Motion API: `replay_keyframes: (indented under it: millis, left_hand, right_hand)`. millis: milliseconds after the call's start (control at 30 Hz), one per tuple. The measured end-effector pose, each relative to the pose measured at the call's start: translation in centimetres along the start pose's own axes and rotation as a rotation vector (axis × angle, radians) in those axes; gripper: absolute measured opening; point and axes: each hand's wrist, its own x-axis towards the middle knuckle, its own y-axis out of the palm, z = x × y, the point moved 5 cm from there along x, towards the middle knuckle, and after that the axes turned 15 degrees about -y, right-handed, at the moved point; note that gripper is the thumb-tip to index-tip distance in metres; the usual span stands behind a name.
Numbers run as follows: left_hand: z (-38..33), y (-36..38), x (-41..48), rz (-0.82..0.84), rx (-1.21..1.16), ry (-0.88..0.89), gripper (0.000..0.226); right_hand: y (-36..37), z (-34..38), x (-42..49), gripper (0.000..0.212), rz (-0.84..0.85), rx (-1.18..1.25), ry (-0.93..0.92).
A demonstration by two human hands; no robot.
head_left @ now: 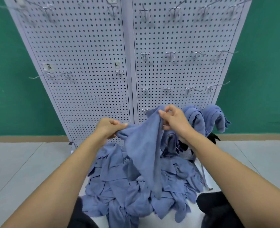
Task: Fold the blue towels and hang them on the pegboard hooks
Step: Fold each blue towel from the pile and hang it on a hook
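I hold one blue towel (144, 148) up in front of the white pegboard (90, 89). My left hand (108, 128) pinches its left corner. My right hand (175, 120) grips its upper edge, slightly higher. The towel droops down in a long fold between my hands. Below it lies a heap of loose blue towels (131, 191) on the floor. Two folded blue towels (214, 119) hang on the lowest hooks at the pegboard's right. Metal hooks (170, 55) stand in rows higher up.
The pegboard stands against a green wall (9, 99) on a pale tiled floor (21, 165). A metal frame leg (204, 178) sticks out right of the heap. My dark-clothed knees (218, 209) flank the heap at the bottom.
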Motion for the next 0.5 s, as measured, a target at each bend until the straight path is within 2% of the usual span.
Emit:
replay_keyframes:
  millis: [67,100,167,200,367,433,500]
  left_hand:
    - [0.6,-0.7,0.8,-0.065,0.260,-0.010,0.032]
    - [0.8,-0.5,0.8,-0.074,0.375,-0.004,0.028]
    - [0.6,0.7,0.6,-0.039,0.523,0.029,0.010]
    - [0.3,1.4,0.2,0.014,0.541,0.049,0.015]
    - [-1.4,4.4,-2.9,0.562,0.255,0.135,0.060]
    - [-1.5,5.1,-3.7,0.622,0.221,0.183,0.070]
    - [-1.5,5.4,-3.7,0.528,0.218,0.230,0.064]
  right_hand:
    - [-1.0,0.7,0.6,0.023,-0.041,0.035,-0.001]
    - [-1.2,1.0,0.8,0.025,-0.047,0.051,-0.004]
    - [-0.8,1.6,1.1,0.026,-0.037,0.098,-0.004]
    - [-0.4,2.1,1.2,0.025,-0.030,0.140,-0.003]
    - [0.9,5.3,1.7,0.018,-0.026,0.300,-0.037]
    - [1.2,6.5,2.2,0.018,-0.025,0.330,-0.063]
    - [1.5,7.5,2.8,0.018,-0.012,0.363,-0.078]
